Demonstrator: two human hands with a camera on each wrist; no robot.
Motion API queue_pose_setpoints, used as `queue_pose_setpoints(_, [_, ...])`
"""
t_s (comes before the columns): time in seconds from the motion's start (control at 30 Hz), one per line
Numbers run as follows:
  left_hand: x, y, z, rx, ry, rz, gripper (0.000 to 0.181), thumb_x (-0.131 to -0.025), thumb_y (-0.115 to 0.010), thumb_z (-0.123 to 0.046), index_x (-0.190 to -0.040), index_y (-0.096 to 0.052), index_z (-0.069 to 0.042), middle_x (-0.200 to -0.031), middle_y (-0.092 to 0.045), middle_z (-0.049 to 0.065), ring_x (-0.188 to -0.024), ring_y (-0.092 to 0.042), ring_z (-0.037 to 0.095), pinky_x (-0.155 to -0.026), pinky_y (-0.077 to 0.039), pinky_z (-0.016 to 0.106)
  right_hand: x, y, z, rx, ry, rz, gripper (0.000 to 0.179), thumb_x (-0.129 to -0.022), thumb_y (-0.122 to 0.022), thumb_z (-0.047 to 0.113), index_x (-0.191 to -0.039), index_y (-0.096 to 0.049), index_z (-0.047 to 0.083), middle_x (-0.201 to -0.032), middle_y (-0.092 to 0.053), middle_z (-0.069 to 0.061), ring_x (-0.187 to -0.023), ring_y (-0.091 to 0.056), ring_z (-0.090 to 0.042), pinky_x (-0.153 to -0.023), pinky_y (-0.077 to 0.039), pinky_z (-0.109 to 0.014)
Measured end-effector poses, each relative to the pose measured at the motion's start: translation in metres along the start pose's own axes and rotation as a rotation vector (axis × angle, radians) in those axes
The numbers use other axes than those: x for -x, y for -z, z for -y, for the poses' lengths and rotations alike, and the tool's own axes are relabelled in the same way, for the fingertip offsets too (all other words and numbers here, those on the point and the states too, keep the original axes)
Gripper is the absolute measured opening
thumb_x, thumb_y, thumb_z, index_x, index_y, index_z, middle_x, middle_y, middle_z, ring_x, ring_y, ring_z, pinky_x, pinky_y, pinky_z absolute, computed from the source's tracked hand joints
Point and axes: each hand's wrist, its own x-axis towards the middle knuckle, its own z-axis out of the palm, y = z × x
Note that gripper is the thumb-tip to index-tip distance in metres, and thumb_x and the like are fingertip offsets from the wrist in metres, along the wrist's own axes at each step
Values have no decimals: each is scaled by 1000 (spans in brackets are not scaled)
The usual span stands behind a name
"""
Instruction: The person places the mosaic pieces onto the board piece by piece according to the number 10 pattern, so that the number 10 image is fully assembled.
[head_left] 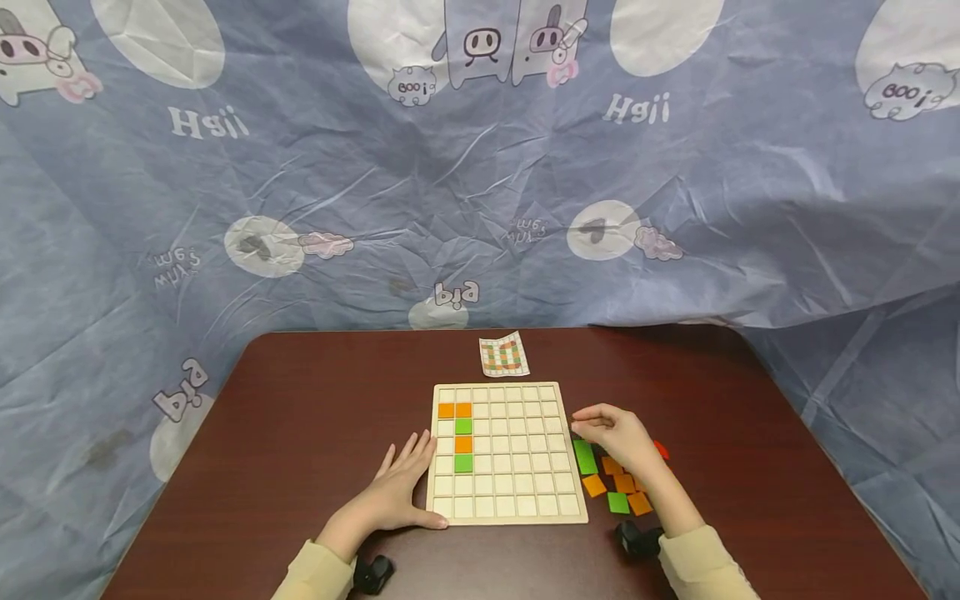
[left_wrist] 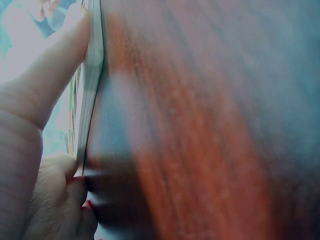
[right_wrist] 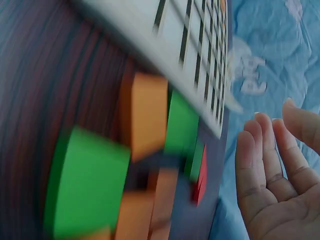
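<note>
A pale wooden grid board (head_left: 525,481) lies flat on the table, with several orange and green square tiles in its two left columns. My left hand (head_left: 397,492) rests at the board's left side, fingers spread along the edge and thumb at the near left corner. The left wrist view shows that thumb (left_wrist: 55,70) against the board's side. Just off the board's right edge hovers my right hand (head_left: 618,433), above loose tiles. In the right wrist view its fingers (right_wrist: 272,165) are extended and gently bent, and nothing shows between them and the thumb.
Loose orange tiles (head_left: 594,485), green tiles (head_left: 618,502) and a partly hidden red piece (head_left: 661,449) lie right of the board. Behind the board is a small paper card (head_left: 504,355) with a coloured grid pattern. A blue printed cloth (head_left: 420,183) hangs behind the brown table (head_left: 330,400).
</note>
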Motion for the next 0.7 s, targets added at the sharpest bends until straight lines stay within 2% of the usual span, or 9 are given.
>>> queue_pose_setpoints(0.2, [1,0,-1,8,-5,-1,123,-71,-82,-56,-158,-13,-3,-166,-6,15,-154,-3,36,-119,1,63,7,28,-22,63,-21,-19,44,-92,-69,37,-121,-66,5,-116,-71,-14,-100,-66,-24,-79,-53,-32])
queue_pose_setpoints(0.37, [3,-1,-1,6,3,2,122,-72,-82,-56,-158,-13,-4,-166,-5,13,-154,-3,35,-119,2,62,9,38,-38,103,-24,-37,41,-92,-70,32,-120,-66,3,-113,-72,-15,-97,-68,-23,-80,-55,-31])
queue_pose_setpoints(0.53, [2,-1,-1,8,-2,-4,123,-71,-82,-56,-158,-13,-4,-166,-6,14,-154,-3,36,-119,2,63,13,43,-49,120,-21,-18,37,-90,-73,21,-116,-66,-3,-109,-72,-19,-90,-71,-22,-75,-58,-31])
queue_pose_setpoints(0.7, [1,1,-1,16,-3,-6,123,-71,-82,-56,-158,-13,-4,-166,-6,15,-154,-3,36,-119,1,64,17,47,-52,209,-17,-17,32,-86,-76,14,-112,-68,-3,-109,-71,-20,-91,-69,-25,-72,-58,-30])
